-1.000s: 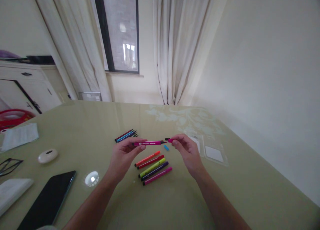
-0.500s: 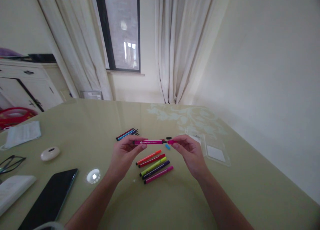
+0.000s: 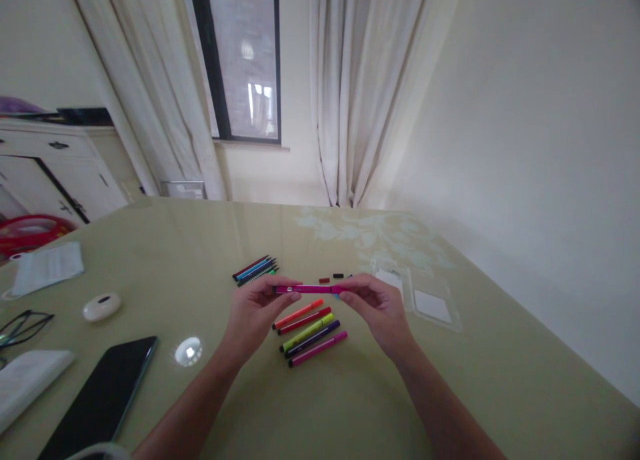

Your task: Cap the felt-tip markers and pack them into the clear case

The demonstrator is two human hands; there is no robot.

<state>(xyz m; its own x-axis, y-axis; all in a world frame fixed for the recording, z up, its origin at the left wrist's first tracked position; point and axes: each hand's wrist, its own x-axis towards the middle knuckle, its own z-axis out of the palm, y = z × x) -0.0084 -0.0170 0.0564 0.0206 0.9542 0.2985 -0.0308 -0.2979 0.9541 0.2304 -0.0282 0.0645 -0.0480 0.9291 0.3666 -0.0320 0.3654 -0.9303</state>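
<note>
Left hand (image 3: pixel 253 317) finger-pinching magenta felt-tip pen (image 3: pixel 313 289), right hand (image 3: pixel 383 310) finger-pinching its cap (image 3: pixel 336 289), five capped pens (image 3: pixel 307 333) lying nearby.

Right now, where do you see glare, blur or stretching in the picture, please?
Head view: bright patches, apparently reflections, on the window glass; head view: a bright round spot, perhaps lamp glare, on the table; head view: lettering on the held pink marker too soft to read; head view: the phone, lower left, looks stretched, probably by a wide lens.

no legible text, even on marker (image 3: pixel 313 289)
</note>
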